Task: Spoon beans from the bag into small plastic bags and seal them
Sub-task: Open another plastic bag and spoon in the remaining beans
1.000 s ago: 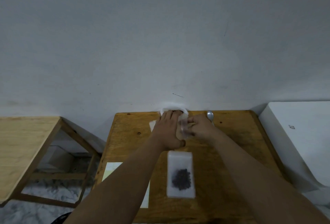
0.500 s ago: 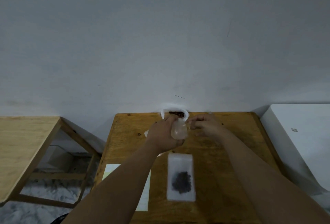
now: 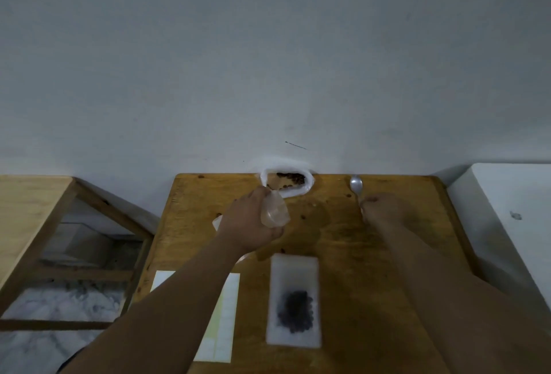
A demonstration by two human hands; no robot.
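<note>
Holding an empty bag (image 3: pixel 275 212) with fingers curled round it, the left hand (image 3: pixel 250 221) sets it just in front of the bean bag (image 3: pixel 287 184) at the worktop's (image 3: pixel 357 254) far edge, probably so the spoon trip is short. Right hand (image 3: pixel 384 209) is well apart to the right, fingers curled and pinching the handle end of the spoon (image 3: pixel 356 185), whose bowl lies on the wood beyond the knuckles, so scooping looks next. One filled bag (image 3: pixel 293 299) lies flat nearer the person, between the forearms.
</note>
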